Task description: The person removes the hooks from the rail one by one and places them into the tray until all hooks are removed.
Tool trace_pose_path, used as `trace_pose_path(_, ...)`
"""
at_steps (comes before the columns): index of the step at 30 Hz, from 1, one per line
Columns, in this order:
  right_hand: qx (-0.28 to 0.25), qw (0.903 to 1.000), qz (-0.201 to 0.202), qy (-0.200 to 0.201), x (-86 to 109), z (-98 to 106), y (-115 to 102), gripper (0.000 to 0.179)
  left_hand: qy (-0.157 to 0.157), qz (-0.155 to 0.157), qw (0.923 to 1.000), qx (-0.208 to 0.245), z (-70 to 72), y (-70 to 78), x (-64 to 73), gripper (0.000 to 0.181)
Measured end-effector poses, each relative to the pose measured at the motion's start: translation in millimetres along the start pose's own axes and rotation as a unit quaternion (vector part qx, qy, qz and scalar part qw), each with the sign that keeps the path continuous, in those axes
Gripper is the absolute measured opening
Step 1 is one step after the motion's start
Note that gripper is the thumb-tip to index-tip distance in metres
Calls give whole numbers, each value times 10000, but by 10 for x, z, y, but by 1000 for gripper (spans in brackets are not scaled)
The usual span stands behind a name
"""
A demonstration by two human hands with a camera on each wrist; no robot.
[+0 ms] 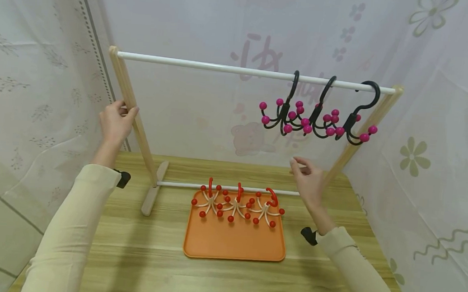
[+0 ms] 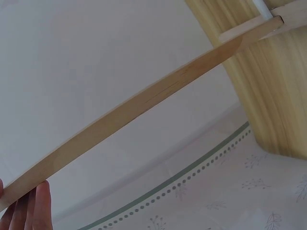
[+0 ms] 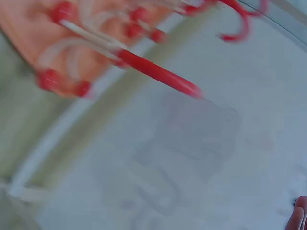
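Observation:
In the head view my left hand point(image 1: 116, 122) grips the left wooden post point(image 1: 139, 132) of a rack. The left wrist view shows my fingers point(image 2: 42, 203) on one side of that post. My right hand point(image 1: 308, 182), its fingers loosely bent, holds nothing and hovers in front of the rack's right side. Above it, three black hook hangers with pink balls, such as the middle black hanger point(image 1: 316, 113), hang from the white top rail point(image 1: 207, 66). Three cream hangers with red hooks and red balls, among them the middle cream hanger point(image 1: 235, 205), sit on an orange tray point(image 1: 235, 243).
Near the tray's back edge runs the rack's white lower bar point(image 1: 178, 184). A wooden foot point(image 1: 148, 203) supports the left post on the wood-grain table point(image 1: 148, 266). Patterned curtain cloth point(image 1: 187, 115) hangs behind and at both sides.

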State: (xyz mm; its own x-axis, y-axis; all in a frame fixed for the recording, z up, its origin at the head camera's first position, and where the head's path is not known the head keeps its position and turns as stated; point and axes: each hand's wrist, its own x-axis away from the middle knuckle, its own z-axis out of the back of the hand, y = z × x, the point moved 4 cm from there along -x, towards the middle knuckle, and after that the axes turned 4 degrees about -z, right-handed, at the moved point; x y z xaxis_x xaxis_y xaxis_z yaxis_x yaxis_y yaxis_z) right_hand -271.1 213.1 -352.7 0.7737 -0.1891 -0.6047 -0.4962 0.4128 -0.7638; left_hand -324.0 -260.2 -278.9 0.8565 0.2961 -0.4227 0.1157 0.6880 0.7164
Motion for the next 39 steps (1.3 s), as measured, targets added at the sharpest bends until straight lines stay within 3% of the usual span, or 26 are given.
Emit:
trace_pose_path(7, -141, 9974, 471, 527, -378, 127, -616, 16, 19, 0, 10000, 21, 2, 9, 1, 41)
trace_pose_path(12, 250, 9983, 352, 403, -674, 134, -966, 23, 25, 20, 10000, 52, 1, -1, -5, 41)
trace_pose_path(18, 582, 9980, -79, -250, -977, 46, -1099, 37, 26, 9, 10000, 24, 2, -15, -9, 41)
trace_pose_path(26, 877, 9912, -707, -694, -1174, -103, -1156, 46, 9, 19, 10000, 86, -3, -16, -6, 40)
trace_pose_path(32, 983, 9904, -789, -574, -1258, -161, -1182, 40, 5, -2, 10000, 62, -2, -10, -4, 40)
trace_pose_path(39, 715, 9944, -697, -353, -1313, -174, -1212, 32, -11, 2, 10000, 64, -3, 2, -7, 42)
